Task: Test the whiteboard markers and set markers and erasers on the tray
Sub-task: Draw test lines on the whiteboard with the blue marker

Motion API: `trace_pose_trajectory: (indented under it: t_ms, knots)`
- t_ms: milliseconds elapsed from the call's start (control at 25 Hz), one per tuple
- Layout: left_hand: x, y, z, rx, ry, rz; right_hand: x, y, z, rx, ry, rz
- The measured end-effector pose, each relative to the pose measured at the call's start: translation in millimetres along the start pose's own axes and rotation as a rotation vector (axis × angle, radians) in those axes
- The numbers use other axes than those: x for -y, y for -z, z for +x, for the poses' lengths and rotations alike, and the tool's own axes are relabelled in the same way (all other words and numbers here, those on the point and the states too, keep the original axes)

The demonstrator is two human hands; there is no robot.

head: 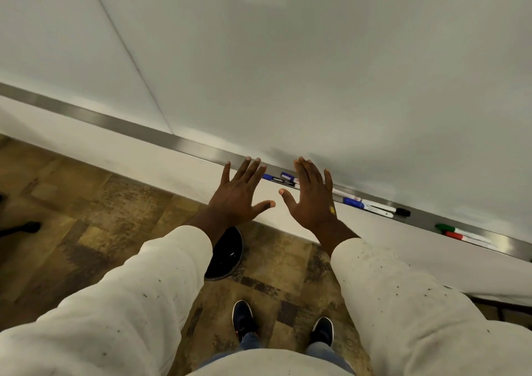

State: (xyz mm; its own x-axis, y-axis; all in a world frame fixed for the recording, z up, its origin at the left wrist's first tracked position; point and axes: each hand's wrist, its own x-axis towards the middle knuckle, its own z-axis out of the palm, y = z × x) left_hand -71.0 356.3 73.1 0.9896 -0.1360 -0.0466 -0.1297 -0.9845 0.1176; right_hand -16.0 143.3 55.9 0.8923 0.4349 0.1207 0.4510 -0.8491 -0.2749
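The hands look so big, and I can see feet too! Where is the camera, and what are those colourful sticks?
The camera sits on a person's head, looking down, so you see their own arms and shoes. The left hand and right hand are spread open and hold nothing. Ahead is a big whiteboard with a metal tray along its bottom edge. The sticks are whiteboard markers lying on that tray: blue ones, a black-capped one, a green one and a red one. I see no eraser.
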Motion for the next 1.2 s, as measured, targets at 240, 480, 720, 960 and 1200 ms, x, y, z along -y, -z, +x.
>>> trace_pose_trajectory:
  t_ms: [240, 480, 720, 960, 1200]
  knots:
    - [-89, -10, 37, -0.032, -0.068, 0.011, -89, 30, -34, -0.04, -0.059, 0.008]
    - [-174, -28, 74, 0.005, -0.091, 0.079, -182, 54, -67, -0.063, -0.137, 0.008]
    - [-230, -45, 85, 0.005, -0.096, 0.111, -238, 61, -101, 0.036, -0.238, -0.068]
    - [-241, -64, 101, 0.079, -0.103, 0.112, -247, 55, -107, 0.149, -0.304, -0.046]
    - [-237, -86, 118, 0.143, -0.041, 0.073, -247, 40, -102, 0.243, -0.396, -0.044]
